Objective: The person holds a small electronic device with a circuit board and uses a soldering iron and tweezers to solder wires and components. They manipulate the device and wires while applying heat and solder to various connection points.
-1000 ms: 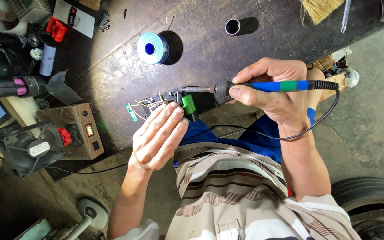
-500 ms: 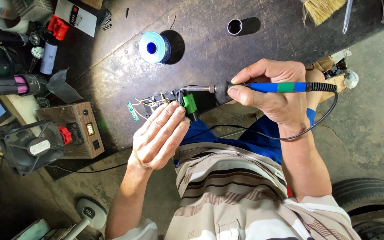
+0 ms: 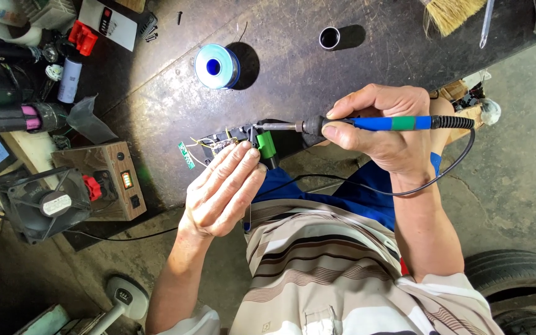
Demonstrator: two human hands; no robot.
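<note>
1. Soldering iron (image 3: 367,123) is held level in the right hand (image 3: 383,133); grip closed round the blue-green handle; tip is laid at the small wired assembly (image 3: 234,144) at the dark surface (image 3: 293,68) edge.
2. Left hand (image 3: 224,189) is rested flat against the assembly; fingers straight, nothing clasped.
3. Solder spool (image 3: 216,66) is set beyond; fan (image 3: 43,205) and wooden box (image 3: 103,180) are seen to the left.
</note>
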